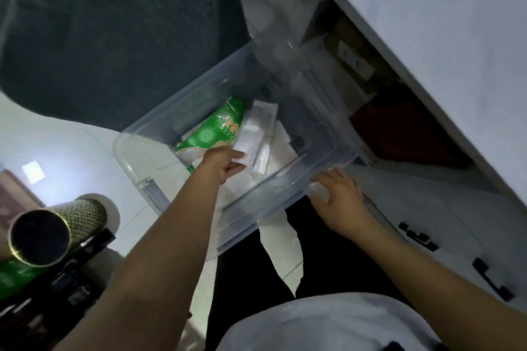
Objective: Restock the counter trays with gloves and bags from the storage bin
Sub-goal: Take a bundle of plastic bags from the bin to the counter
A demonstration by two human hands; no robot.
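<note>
A clear plastic storage bin (134, 134) stands on the floor below me. Inside it lie a green printed packet (219, 128) and clear flat packs of white bags or gloves (261, 134). My left hand (224, 164) reaches into the bin and pinches the near end of one clear pack. My right hand (340, 198) rests with spread fingers on the bin's near right rim, holding nothing.
An open white cabinet (405, 134) with boxes inside stands to the right of the bin. Drawers with black handles (490, 279) lie near my right arm. A dark rug (114, 31) covers the floor beyond. A dark cylinder (54, 231) on a black rack stands at left.
</note>
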